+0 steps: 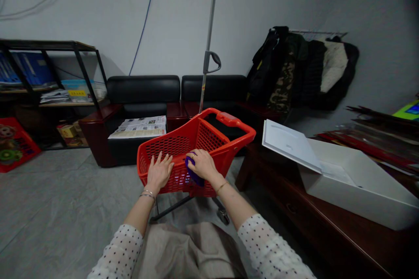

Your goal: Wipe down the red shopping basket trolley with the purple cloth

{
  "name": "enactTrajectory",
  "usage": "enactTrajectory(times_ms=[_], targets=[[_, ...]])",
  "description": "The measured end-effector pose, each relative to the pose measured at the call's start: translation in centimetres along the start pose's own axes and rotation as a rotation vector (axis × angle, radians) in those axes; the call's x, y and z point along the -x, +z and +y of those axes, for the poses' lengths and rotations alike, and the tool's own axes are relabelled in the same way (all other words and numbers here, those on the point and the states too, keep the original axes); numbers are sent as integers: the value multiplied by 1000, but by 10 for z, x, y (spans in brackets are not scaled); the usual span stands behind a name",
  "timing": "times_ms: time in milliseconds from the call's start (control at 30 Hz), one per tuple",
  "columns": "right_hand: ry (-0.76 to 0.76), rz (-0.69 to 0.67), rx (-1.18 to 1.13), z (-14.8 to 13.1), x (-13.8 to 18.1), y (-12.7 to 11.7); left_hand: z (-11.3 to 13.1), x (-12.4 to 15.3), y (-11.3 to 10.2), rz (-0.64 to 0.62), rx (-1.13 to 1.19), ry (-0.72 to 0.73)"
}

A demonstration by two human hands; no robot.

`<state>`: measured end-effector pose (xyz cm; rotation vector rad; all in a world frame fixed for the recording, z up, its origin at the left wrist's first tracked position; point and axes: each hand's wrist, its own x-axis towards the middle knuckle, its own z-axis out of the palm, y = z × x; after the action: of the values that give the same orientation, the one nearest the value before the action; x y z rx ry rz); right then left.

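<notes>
Binders in blue stand on a dark-framed shelf at far left. Next, newspapers lie on a black sofa. The left hand is at the near rim of the red shopping cart, fingers spread and gripping nothing. The cart stands mid-view. To the right, the right hand curls its fingers round a purple item at the cart's near side. Further along, coats hang by the wall above a white box on a brown table.
</notes>
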<state>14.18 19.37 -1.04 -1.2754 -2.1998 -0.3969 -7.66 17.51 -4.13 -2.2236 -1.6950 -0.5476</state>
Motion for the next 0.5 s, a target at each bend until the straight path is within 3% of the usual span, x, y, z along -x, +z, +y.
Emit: enactTrajectory(times_ms=[100,167,233,333,500], targets=[[57,32,69,60,1,-28,-1,2,5,6,7,0],[161,142,115,99,3,-45,2,3,8,39,10,-10],[271,259,152,118,4,-51,5,3,10,75,14,-19],[320,323,175,93,2,-36,8,4,9,100,20,-17],[91,188,27,-7,1,13,6,4,7,90,14,-11]])
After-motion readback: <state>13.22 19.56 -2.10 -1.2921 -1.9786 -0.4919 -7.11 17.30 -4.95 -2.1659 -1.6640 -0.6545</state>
